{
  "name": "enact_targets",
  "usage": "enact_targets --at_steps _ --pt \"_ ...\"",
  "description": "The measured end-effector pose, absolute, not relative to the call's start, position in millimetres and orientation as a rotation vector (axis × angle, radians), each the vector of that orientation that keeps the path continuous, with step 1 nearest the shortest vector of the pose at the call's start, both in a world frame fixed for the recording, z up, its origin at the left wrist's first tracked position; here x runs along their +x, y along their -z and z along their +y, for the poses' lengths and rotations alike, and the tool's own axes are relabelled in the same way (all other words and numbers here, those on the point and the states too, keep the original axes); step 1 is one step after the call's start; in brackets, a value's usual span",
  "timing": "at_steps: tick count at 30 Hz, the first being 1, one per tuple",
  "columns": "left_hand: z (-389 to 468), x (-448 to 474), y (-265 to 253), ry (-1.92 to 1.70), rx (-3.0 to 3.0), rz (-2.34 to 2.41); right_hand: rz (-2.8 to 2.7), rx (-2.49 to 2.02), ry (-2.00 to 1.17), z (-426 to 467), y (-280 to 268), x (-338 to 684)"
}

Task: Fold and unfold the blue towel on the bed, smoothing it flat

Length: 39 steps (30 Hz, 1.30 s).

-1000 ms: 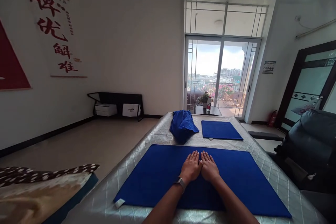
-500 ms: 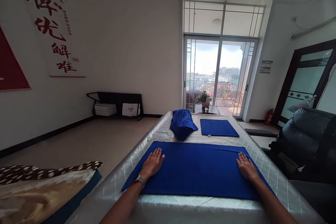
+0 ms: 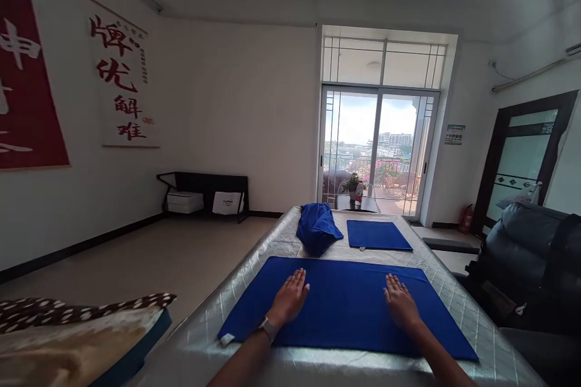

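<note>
A large blue rectangular cloth point(image 3: 345, 308) lies flat on the silvery quilted table cover point(image 3: 204, 332), a small white tag point(image 3: 227, 339) showing at its near left corner. My left hand point(image 3: 290, 297), a watch on its wrist, rests palm down on the left part of this cloth, fingers stretched out. On its right part lies my right hand point(image 3: 400, 300), also flat with fingers extended. Beyond the cloth are a crumpled blue cloth bundle point(image 3: 318, 228) on the left and a smaller flat blue cloth point(image 3: 379, 234) on the right.
A black bag point(image 3: 531, 260) stands close on the right. Patterned bedding or cushions point(image 3: 86, 338) are at the lower left. Past the far table edge is a small table with a potted plant point(image 3: 353, 184) and a bottle point(image 3: 359, 193), before a sliding glass door.
Both hands have slid inward over the large cloth, the left one rightward and the right one leftward. The near left corner's tag has come into view. The camera has tilted up slightly.
</note>
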<state>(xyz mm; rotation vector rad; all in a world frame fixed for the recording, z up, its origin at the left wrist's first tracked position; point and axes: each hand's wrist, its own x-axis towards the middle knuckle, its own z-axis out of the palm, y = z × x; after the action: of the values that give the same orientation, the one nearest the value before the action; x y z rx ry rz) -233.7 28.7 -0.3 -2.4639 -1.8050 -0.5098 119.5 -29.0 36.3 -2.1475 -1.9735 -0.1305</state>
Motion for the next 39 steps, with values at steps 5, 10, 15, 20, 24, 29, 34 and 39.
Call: enact_targets --at_steps 5,10,15,20,24,29,34,39 --pt "-2 -138 15 0.505 -2.747 -1.569 -2.31 -1.871 -0.128 -31 3 35" --pt "-18 -123 9 0.466 -2.801 -1.589 -2.34 -1.837 -0.155 -41 8 14" --pt "-19 -144 0 0.378 -2.808 -1.582 -2.304 -1.901 -0.204 -45 -2 36" --pt "-10 -295 19 0.21 -2.561 -1.728 -2.013 -2.092 -0.054 -61 -1 157" --pt "-7 -415 35 0.154 -2.317 -1.772 -1.805 -2.176 0.065 -82 -5 246" --pt "-12 -438 38 0.268 -2.263 -1.767 -1.756 -2.255 0.095 -81 5 285" --pt "-5 -401 20 0.334 -2.252 -1.827 -1.77 -2.348 0.189 -50 15 283" --pt "32 -262 -19 0.486 -2.59 -1.636 -2.102 -1.969 0.057 2 -26 160"
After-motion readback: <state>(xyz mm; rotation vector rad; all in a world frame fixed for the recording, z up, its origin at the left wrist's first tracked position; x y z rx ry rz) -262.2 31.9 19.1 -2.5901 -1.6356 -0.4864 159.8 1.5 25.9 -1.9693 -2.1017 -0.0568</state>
